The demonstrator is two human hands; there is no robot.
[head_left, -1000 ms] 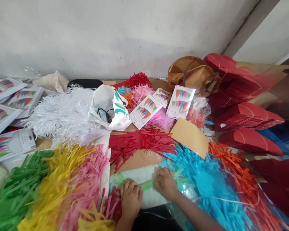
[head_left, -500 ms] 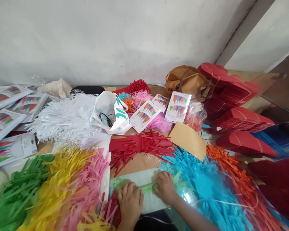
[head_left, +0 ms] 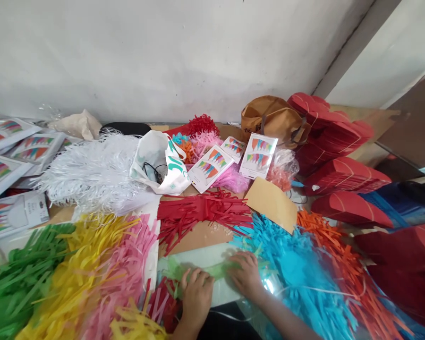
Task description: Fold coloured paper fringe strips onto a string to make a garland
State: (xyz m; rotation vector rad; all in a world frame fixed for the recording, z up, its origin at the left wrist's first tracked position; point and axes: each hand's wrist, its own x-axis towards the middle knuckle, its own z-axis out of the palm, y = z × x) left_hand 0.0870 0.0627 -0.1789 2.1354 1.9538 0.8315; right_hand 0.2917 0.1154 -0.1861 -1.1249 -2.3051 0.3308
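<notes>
A light-green tissue-paper tassel [head_left: 216,270] with cut fringe at its ends lies across a pale smooth board [head_left: 198,256] in front of me. My left hand [head_left: 197,293] has its fingers bent and closed on the tassel's left part. Toward the tassel's right part, my right hand [head_left: 245,276] curls over the paper, slightly smeared by motion. Fringe sticks out beyond both hands. The fingertips and the paper beneath them are partly hidden.
Red fringed tissue [head_left: 201,210] lies just behind the board. Green [head_left: 38,255], yellow [head_left: 81,264] and pink fringe [head_left: 127,259] spread leftward; blue [head_left: 297,269] and orange fringe [head_left: 326,236] rightward. A white bag [head_left: 156,160], packaged garlands [head_left: 258,156] and red stacks [head_left: 347,174] stand farther back.
The green strip between my hands was narrow and tightly rolled; now it looks wider and looser. My fingers have curled more around it. The view has shifted slightly.
</notes>
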